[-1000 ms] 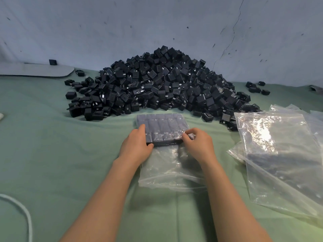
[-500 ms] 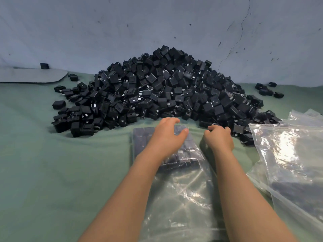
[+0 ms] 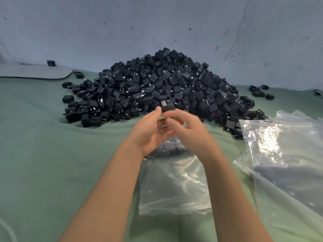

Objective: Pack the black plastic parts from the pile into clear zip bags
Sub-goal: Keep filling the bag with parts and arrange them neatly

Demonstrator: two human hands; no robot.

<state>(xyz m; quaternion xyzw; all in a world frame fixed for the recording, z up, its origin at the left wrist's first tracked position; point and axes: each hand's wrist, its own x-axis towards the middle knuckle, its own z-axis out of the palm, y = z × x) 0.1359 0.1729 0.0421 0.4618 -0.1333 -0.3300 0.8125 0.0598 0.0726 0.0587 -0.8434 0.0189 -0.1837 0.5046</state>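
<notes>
Pinching one part [image 3: 167, 108] between my left hand [image 3: 150, 132] and right hand [image 3: 191, 134], I am holding it above the bag [image 3: 174, 187], with the pile [image 3: 166, 84] just beyond the bag. I am thinking it should be going in squared, snug against the rows [image 3: 173, 147] filling the bag's far end.

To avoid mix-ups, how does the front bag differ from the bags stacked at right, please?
The front bag holds a neat block of black parts at its far end; the stacked bags have unclear contents. The front bag lies alone; the stacked bags overlap, askew. Both are clear plastic.
</notes>
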